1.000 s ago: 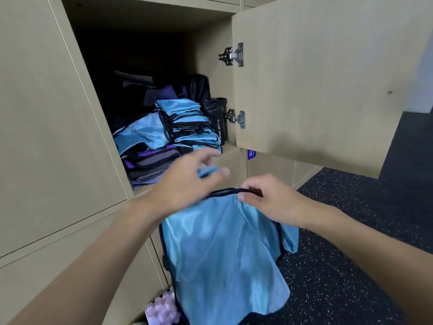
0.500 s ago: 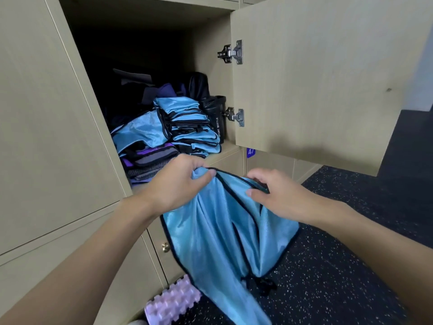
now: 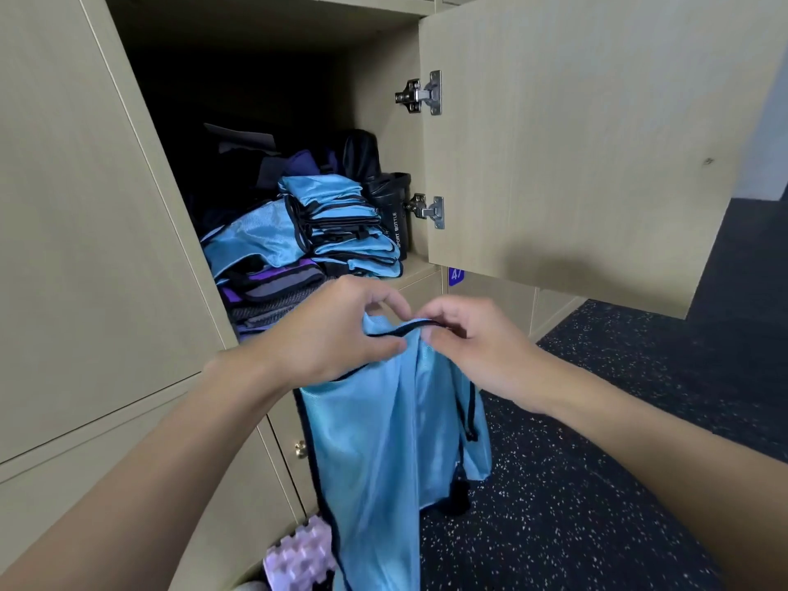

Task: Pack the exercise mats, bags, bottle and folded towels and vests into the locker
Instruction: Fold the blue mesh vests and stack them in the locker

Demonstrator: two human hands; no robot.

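A light blue vest (image 3: 383, 441) with black trim hangs in front of the locker (image 3: 375, 164). My left hand (image 3: 337, 334) and my right hand (image 3: 473, 339) both pinch its top edge, close together. Inside the open locker a stack of folded blue vests (image 3: 337, 223) sits beside a black sport bottle (image 3: 394, 215). Another blue vest (image 3: 251, 236) lies over folded purple and grey towels (image 3: 273, 292). Dark bags (image 3: 298, 159) fill the back.
The locker door (image 3: 575, 142) stands open to the right, above the speckled dark floor (image 3: 597, 441). A pale purple ridged foam piece (image 3: 298, 556) lies on the floor by the lower lockers. Closed locker doors (image 3: 85, 206) are on the left.
Both hands have come closer together at the vest's top edge. The vest now hangs straight down in a narrower fold instead of spread open.
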